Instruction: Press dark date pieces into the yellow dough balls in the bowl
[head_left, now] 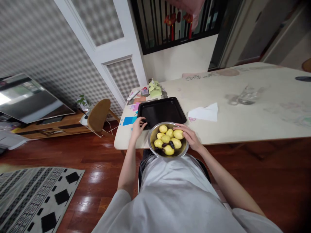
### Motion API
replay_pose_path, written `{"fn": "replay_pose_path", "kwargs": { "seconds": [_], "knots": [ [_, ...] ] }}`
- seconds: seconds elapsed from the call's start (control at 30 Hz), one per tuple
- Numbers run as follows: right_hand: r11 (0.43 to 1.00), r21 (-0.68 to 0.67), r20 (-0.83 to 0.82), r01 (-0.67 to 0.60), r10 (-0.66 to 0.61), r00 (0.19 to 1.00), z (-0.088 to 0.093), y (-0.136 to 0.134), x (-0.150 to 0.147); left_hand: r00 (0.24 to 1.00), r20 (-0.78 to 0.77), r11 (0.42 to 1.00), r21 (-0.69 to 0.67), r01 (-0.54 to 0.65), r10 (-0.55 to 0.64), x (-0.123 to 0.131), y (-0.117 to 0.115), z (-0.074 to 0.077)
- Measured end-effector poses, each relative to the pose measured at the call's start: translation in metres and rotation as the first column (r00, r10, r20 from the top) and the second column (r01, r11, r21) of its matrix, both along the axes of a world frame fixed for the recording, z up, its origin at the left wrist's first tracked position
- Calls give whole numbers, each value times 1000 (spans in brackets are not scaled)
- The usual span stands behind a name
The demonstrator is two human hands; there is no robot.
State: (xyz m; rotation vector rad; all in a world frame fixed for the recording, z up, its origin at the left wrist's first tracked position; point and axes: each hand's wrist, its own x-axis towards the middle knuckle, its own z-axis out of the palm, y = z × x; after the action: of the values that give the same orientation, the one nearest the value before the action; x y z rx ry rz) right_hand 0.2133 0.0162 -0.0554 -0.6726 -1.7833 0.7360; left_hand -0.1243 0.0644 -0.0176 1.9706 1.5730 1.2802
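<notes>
A metal bowl (151, 139) holds several yellow fruits (166, 138) and a few small dark pieces (172, 144). It sits at the near table edge, over my lap. My right hand (190, 136) is at the bowl's right side, its fingers reaching over the rim onto a yellow fruit. Beyond the bowl lies a black tray (161, 111), partly covered by it. At the tray's near left corner is my left hand (139, 127), fingers curved and apart from the bowl; whether they grip the tray edge is unclear.
White paper (204, 112) lies right of the tray. A clear glass (247, 95) stands farther right on the table (233, 129). Behind the tray are a green tissue box (155, 89) and a white remote (133, 95). A wooden chair (99, 117) stands at the left.
</notes>
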Motion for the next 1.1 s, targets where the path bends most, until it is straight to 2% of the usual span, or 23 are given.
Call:
{"fn": "replay_pose_path", "kwargs": {
  "seconds": [0.1,0.3,0.57,0.8,0.93,1.03,1.1],
  "knots": [
    [1000,-4,5,6,-6,1000,0,0,0,997,-69,999,23,-25,27,2,1,-8],
    [1000,6,5,16,-16,1000,-1,1,0,929,-339,987,96,-125,151,6,-7,-5],
    [1000,7,5,5,-5,1000,0,1,1,853,-494,984,32,-175,168,9,-15,0],
    [1000,7,13,19,-19,1000,0,1,0,861,-483,981,-25,-192,156,12,-13,-5],
    [1000,12,11,22,-22,1000,-1,2,0,887,-435,986,7,-167,154,11,-13,-4],
    [1000,16,6,17,-17,1000,-1,2,-1,923,-367,992,77,-98,120,16,-24,11],
    [1000,14,3,16,-16,1000,0,2,-1,944,-329,992,119,31,10,24,-38,30]
  ]
}}
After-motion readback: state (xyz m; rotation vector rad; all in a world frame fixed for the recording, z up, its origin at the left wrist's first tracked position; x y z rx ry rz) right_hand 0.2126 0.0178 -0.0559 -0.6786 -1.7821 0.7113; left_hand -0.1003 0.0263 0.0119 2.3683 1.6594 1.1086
